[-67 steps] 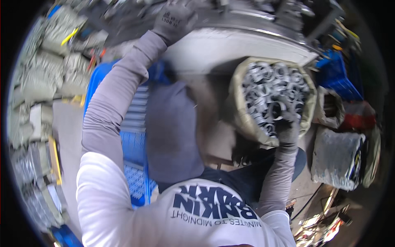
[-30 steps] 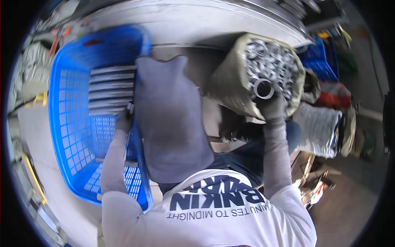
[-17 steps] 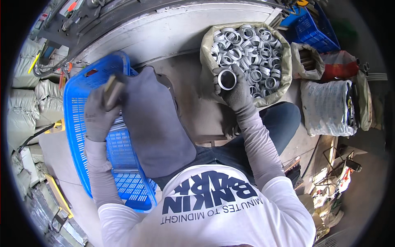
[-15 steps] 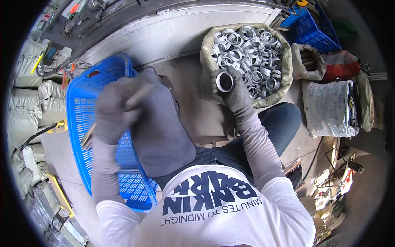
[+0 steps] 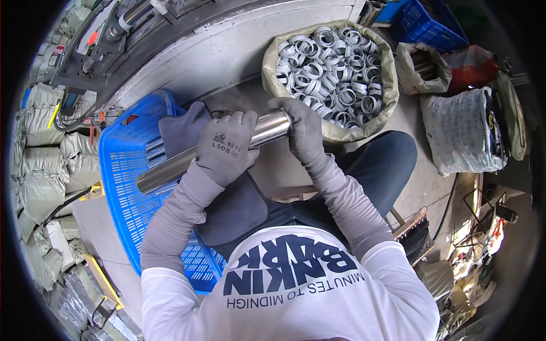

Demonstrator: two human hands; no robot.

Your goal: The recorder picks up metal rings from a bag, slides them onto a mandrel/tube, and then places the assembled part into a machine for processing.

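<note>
My left hand (image 5: 226, 143), in a grey glove, is wrapped round a shiny metal tube (image 5: 170, 170), which slants up to the right across my lap. At the tube's upper end my right hand (image 5: 304, 128), gloved too, curls with its fingers over the rim. The grey-white ring it carried is mostly hidden in the grip at that end. Just beyond the right hand stands a pale woven sack (image 5: 273, 79) full of loose grey-white ribbed rings (image 5: 347, 96). Under the tube's lower end is a blue slatted plastic basket (image 5: 122, 187) holding several metal tubes (image 5: 154, 149).
A dark grey cloth (image 5: 236, 210) lies over my thigh and the basket's edge. Machinery (image 5: 108, 51) runs along the far left. At right are a small sack of brown tubes (image 5: 424, 71), a blue crate (image 5: 429, 28) and a white bag (image 5: 458, 136). Stacked packages (image 5: 45, 170) line the left.
My left hand has brought the metal tube over my lap, angled up to the right. My right hand has moved left from the sack with its ring and met the tube's upper end.
</note>
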